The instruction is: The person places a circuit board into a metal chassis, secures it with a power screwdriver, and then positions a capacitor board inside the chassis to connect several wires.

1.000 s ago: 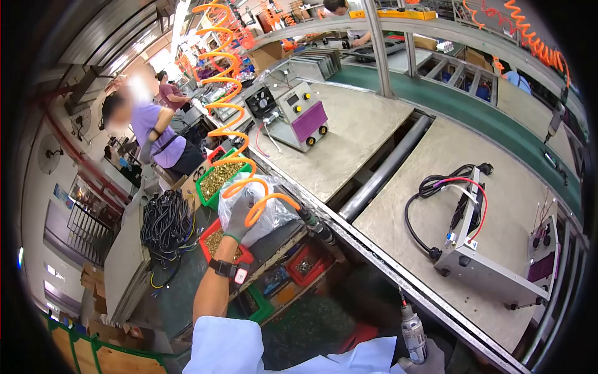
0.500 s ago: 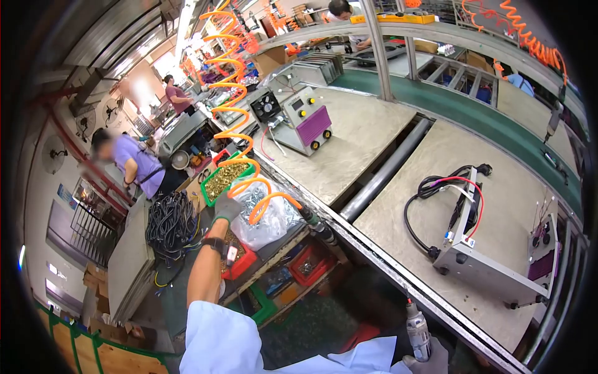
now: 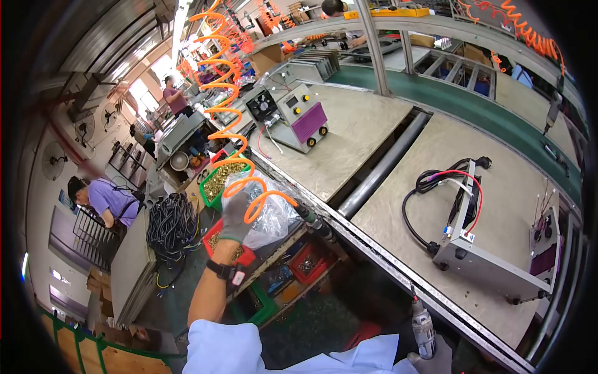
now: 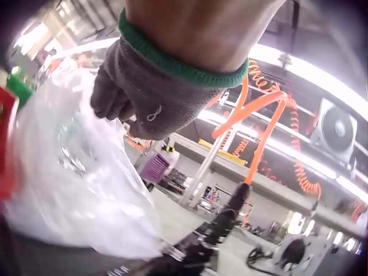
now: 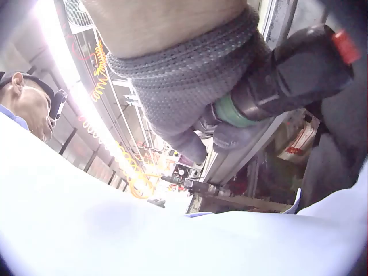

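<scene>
My gloved left hand (image 3: 235, 218) is at the left side of a clear plastic bag (image 3: 274, 221) of small silvery metal parts. In the left wrist view its fingers (image 4: 109, 100) bend down at the upper edge of the bag (image 4: 80, 184); I cannot tell whether they pinch anything. My right hand (image 3: 439, 356), also gloved, grips a power screwdriver (image 3: 423, 330), its bit pointing up and forward near the bench edge. In the right wrist view fingers wrap around the tool's dark body (image 5: 287, 77).
An orange coiled hose (image 3: 225, 115) hangs in front of the bag. Beside it stand a green bin (image 3: 212, 198) of brass-coloured parts and a red bin (image 3: 248, 257). Black cables (image 3: 171, 227) lie left. On the bench are a purple-sided machine (image 3: 308, 124) and an open metal chassis (image 3: 492, 271).
My left hand went to the bag's left edge, then came back over its side. The right hand with the screwdriver shifted slightly right. A person in purple moved farther left.
</scene>
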`<state>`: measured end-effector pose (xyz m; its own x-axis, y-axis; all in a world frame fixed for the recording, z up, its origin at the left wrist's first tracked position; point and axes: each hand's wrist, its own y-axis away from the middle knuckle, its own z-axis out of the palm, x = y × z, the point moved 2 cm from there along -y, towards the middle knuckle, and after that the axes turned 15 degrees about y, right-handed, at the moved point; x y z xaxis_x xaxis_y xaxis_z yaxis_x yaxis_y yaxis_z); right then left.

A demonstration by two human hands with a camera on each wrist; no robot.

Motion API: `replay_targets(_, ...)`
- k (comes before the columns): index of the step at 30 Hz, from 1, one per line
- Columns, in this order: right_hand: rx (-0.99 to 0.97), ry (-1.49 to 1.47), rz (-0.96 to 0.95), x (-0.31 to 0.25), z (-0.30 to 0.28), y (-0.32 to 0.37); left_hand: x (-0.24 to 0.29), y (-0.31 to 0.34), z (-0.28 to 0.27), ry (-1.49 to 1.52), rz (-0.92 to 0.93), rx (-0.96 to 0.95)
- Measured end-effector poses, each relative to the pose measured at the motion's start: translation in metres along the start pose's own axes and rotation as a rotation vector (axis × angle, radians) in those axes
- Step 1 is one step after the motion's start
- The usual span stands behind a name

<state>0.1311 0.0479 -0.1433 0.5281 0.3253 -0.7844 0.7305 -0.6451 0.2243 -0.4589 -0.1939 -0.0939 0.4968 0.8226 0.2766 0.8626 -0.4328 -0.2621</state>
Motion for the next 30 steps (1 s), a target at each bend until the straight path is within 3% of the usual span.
replay_targets(2,-0.007,-0.014,-0.011,-0.001,0.001,0.0,0.029,0.01,0.009,0.126,-0.251,-0.332)
replay_targets(6,-0.01,-0.037,-0.024,-0.002,-0.003,0.004,0.018,0.008,0.039,0.151,-0.094,-0.193)
replay_targets(9,-0.03,-0.005,-0.013,0.003,-0.007,0.008,-0.106,-0.037,0.078,0.59,-0.019,-0.088)
replay_targets(10,-0.02,-0.006,-0.013,0.005,-0.009,0.009,-0.121,-0.041,0.075,0.697,-0.083,-0.023)
replay_targets(11,-0.013,-0.008,-0.014,0.007,-0.01,0.011,-0.103,-0.037,0.059,0.8,-0.151,0.044)
replay_targets(12,-0.008,-0.003,-0.008,0.01,-0.011,0.013,-0.081,-0.029,0.046,0.621,-0.128,0.133)
replay_targets(15,-0.003,-0.007,0.005,0.016,-0.012,0.014,-0.061,-0.017,0.041,0.583,-0.025,0.08)
replay_targets(18,-0.011,-0.022,0.009,0.021,-0.014,0.014,-0.009,0.002,0.038,0.418,0.088,-0.045)
replay_targets(20,-0.013,-0.011,-0.004,0.023,-0.014,0.013,-0.023,0.004,0.052,0.566,-0.025,-0.266)
replay_targets(23,-0.003,-0.03,0.017,0.019,-0.016,0.014,-0.04,-0.003,0.051,0.447,0.054,-0.353)
replay_targets(27,-0.017,-0.004,0.02,0.021,-0.019,0.012,-0.044,0.0,0.041,0.188,0.313,-0.025)
replay_targets(30,-0.006,-0.023,0.035,0.023,-0.02,0.015,-0.039,-0.003,0.045,0.105,0.343,0.089)
